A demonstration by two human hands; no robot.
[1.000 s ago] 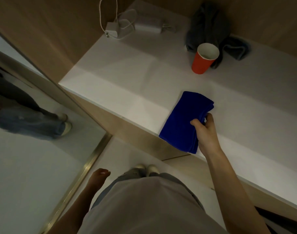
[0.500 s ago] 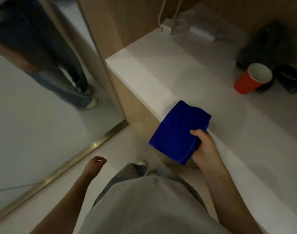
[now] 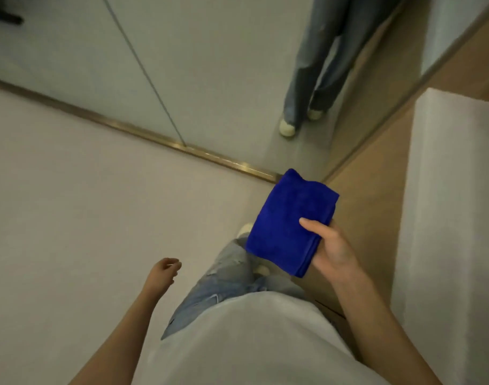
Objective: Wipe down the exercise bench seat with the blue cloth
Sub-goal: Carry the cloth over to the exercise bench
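A folded blue cloth (image 3: pixel 289 222) hangs in the air in front of my waist, held flat in my right hand (image 3: pixel 330 247), thumb on top and fingers under its right edge. My left hand (image 3: pixel 164 270) hangs at my side over the floor, fingers loosely curled, holding nothing. No exercise bench is in view.
A white counter (image 3: pixel 448 207) with a wooden side panel (image 3: pixel 360 207) runs along the right. A wall mirror (image 3: pixel 198 65) with a brass bottom strip (image 3: pixel 210 157) stands ahead and reflects my legs. Pale floor (image 3: pixel 79 207) spreads to the left.
My right hand lifted the blue cloth off the white counter and carried it away. The view turned left, so the cup and cables are out of sight and the mirror is ahead.
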